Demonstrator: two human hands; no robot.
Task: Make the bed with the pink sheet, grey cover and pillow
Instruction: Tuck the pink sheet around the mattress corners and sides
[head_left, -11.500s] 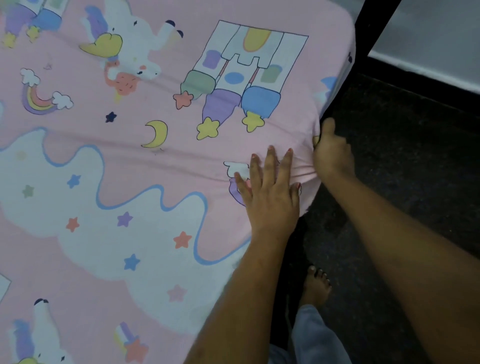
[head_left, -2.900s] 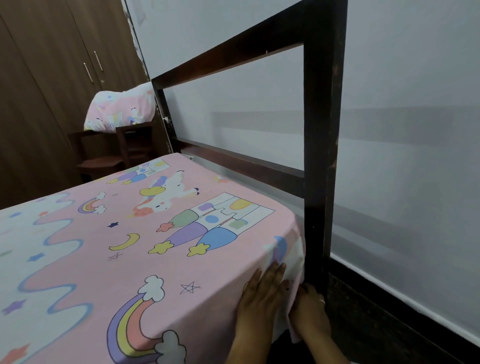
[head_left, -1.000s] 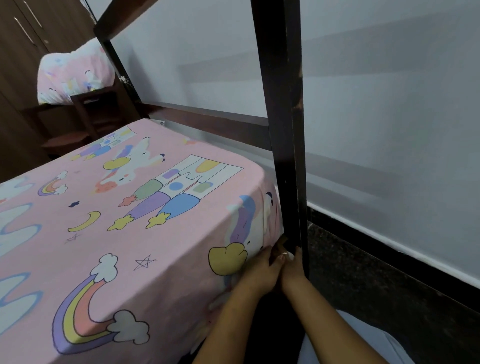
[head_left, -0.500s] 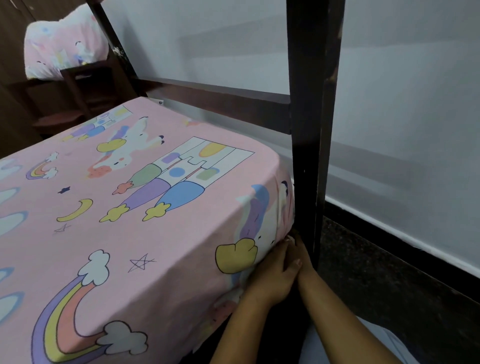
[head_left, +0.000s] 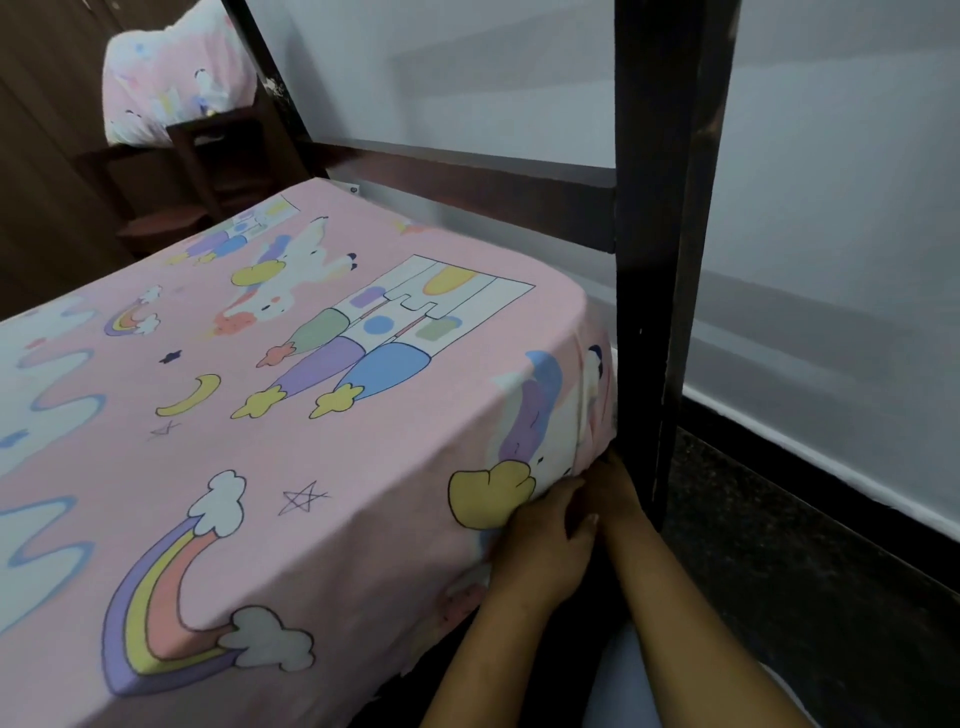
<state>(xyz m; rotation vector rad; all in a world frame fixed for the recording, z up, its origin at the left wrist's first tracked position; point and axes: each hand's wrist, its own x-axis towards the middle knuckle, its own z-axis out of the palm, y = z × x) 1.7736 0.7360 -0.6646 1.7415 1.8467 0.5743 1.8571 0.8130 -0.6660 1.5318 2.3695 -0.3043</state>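
The pink sheet (head_left: 322, 467), printed with rainbows, unicorns and stars, lies stretched over the mattress and hangs down its near side. At the mattress's lower corner by the dark bed post (head_left: 660, 249), my left hand (head_left: 543, 540) grips the sheet's hanging edge, fingers curled under it. My right hand (head_left: 615, 491) reaches in beside the post at the same corner; its fingertips are hidden under the sheet. A pillow (head_left: 171, 78) in matching pink print rests on a dark wooden chair at the back left. No grey cover is in view.
The dark wooden headboard rail (head_left: 467, 182) runs along the bed's far end against a grey wall (head_left: 831, 208). A brown wardrobe (head_left: 41, 182) stands at the left. Dark floor (head_left: 805, 571) lies to the right of the post. The chair (head_left: 208, 171) stands near the bed's far corner.
Both hands have stayed at the corner by the post, working a little further under the sheet's edge. The view has shifted slightly closer and to the left.
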